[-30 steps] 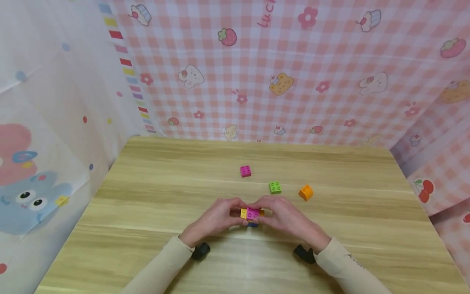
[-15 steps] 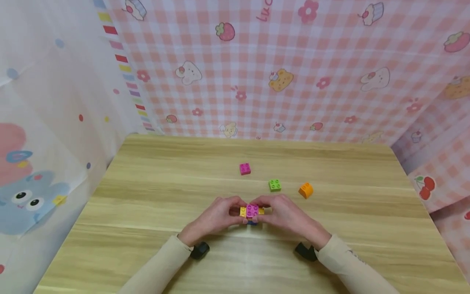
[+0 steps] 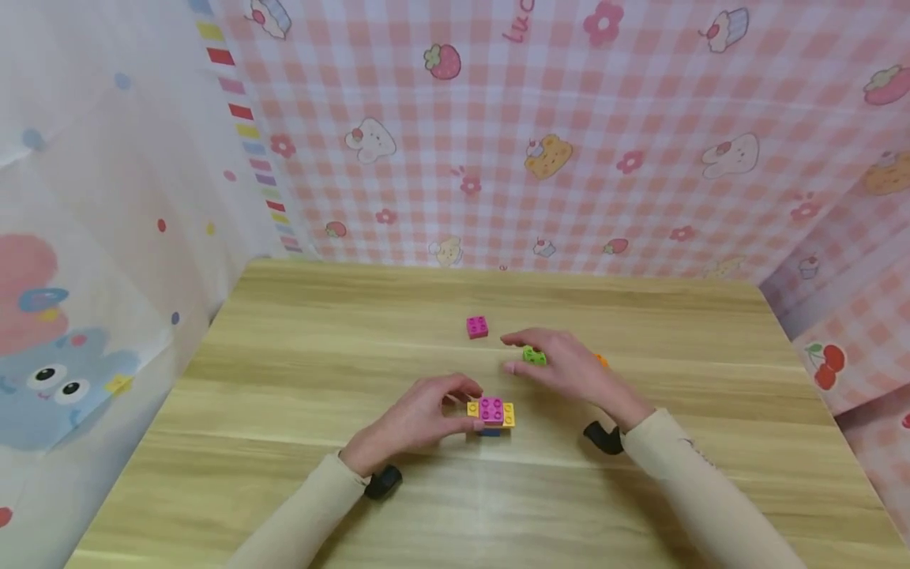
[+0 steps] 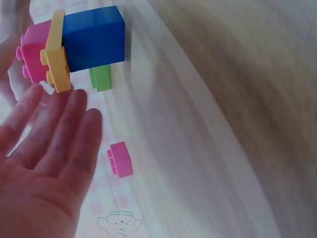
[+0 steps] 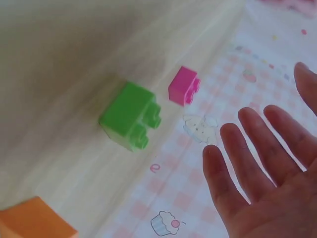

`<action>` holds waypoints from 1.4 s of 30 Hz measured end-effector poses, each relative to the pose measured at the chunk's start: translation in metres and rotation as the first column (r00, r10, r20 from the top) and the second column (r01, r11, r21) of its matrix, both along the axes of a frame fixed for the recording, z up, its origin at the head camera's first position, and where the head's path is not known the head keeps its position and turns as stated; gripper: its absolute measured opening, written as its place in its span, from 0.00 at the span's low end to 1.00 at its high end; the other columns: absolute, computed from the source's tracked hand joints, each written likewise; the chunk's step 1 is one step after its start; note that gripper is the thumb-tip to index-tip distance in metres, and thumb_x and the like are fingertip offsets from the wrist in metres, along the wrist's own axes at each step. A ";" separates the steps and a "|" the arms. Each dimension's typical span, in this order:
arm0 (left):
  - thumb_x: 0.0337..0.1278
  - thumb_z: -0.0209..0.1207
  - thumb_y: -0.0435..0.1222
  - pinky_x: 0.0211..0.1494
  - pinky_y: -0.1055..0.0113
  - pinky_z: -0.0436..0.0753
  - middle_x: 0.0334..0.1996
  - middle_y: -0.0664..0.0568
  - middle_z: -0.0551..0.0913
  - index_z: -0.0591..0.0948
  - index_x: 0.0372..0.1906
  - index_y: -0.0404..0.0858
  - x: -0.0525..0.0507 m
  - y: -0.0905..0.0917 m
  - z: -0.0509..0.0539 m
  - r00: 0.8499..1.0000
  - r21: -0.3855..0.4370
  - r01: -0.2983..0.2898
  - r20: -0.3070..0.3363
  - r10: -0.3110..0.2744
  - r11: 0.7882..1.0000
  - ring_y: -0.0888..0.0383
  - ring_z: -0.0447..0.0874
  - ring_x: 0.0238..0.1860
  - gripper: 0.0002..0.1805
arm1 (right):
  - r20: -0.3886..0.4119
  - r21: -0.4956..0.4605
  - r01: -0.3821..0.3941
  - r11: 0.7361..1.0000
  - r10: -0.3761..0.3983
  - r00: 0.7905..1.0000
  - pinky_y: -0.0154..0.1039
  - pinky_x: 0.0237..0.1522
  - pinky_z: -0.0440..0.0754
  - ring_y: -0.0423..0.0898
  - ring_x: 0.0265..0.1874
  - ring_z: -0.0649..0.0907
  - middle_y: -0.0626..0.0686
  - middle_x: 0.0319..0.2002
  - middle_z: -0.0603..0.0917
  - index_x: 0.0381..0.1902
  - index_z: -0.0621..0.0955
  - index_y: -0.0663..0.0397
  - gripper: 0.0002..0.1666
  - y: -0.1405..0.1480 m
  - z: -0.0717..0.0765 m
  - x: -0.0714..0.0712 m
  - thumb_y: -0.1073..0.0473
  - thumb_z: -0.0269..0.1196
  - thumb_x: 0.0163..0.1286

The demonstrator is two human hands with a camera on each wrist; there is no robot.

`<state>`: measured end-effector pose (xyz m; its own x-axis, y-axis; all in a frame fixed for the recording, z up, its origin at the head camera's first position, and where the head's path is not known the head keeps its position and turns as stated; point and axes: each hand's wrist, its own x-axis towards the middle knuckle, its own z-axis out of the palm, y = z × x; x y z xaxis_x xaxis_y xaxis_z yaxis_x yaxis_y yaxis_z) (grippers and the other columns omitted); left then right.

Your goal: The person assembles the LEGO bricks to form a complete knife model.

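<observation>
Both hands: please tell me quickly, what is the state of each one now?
Left hand: open, fingers relaxed at the stack; contact cannot be told.
Right hand: open, holding nothing, near the green brick.

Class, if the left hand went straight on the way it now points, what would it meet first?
Most likely the yellow brick, whose end lies just ahead of the left hand; whether they already touch is unclear.

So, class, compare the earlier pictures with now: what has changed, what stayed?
The right hand let go of the brick stack and moved forward and right to the green brick, not yet gripping it. The left hand stayed at the stack; the green brick and loose pink brick look unmoved.
</observation>
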<state>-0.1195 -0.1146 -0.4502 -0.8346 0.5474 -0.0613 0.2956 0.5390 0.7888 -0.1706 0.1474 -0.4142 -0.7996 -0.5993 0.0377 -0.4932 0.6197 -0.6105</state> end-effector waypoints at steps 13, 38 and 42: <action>0.64 0.70 0.35 0.56 0.69 0.84 0.51 0.51 0.88 0.85 0.53 0.37 0.004 0.009 -0.007 0.994 0.133 0.072 -0.089 -0.061 0.989 0.54 0.86 0.52 0.14 | 0.110 0.097 -0.031 0.995 0.020 0.994 0.58 0.74 0.66 0.55 0.75 0.68 0.53 0.76 0.70 0.77 0.69 0.49 0.39 -0.017 -0.005 -0.057 0.48 0.68 0.74; 0.64 0.70 0.33 0.56 0.66 0.85 0.51 0.50 0.88 0.86 0.53 0.38 0.010 0.010 -0.007 0.999 0.146 -0.050 0.013 0.049 0.988 0.55 0.87 0.50 0.14 | 0.062 0.215 0.018 0.976 -0.032 0.998 0.46 0.56 0.82 0.49 0.50 0.82 0.53 0.52 0.86 0.62 0.82 0.56 0.23 -0.045 -0.016 -0.073 0.56 0.69 0.73; 0.64 0.70 0.34 0.57 0.64 0.85 0.52 0.50 0.88 0.86 0.54 0.38 0.011 0.008 -0.005 0.998 0.135 -0.062 0.006 0.062 0.989 0.56 0.87 0.51 0.15 | 0.059 0.120 0.053 0.991 -0.061 0.996 0.50 0.63 0.80 0.52 0.58 0.82 0.56 0.58 0.85 0.64 0.81 0.57 0.24 -0.039 -0.010 -0.065 0.56 0.68 0.74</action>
